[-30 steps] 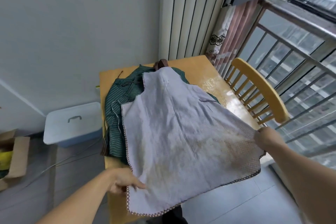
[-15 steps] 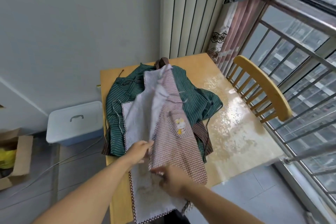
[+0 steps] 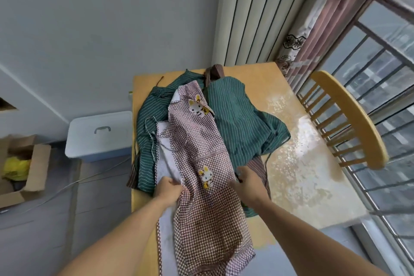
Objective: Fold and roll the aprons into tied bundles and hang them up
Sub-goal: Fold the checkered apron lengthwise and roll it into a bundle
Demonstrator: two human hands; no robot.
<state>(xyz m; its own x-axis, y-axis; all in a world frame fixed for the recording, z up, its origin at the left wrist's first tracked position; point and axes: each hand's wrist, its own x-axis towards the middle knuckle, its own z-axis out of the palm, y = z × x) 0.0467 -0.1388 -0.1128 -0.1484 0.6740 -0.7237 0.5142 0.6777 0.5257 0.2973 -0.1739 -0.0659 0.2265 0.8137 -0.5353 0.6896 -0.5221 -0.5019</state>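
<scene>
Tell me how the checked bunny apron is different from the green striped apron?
The red-and-white checked bunny apron has cartoon rabbits; the green white-striped apron has none. The checked one lies on top, gripped by both hands; the green lies crumpled underneath, untouched. Both rest on the wooden table.

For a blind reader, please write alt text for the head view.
Two hands, left hand and right hand, grip a checked apron folded lengthwise on a wooden table. It lies over a green striped apron; a chair stands beside the table.

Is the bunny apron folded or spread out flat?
Folded lengthwise: the checked apron lies doubled over, its white lining showing along the left edge.
</scene>
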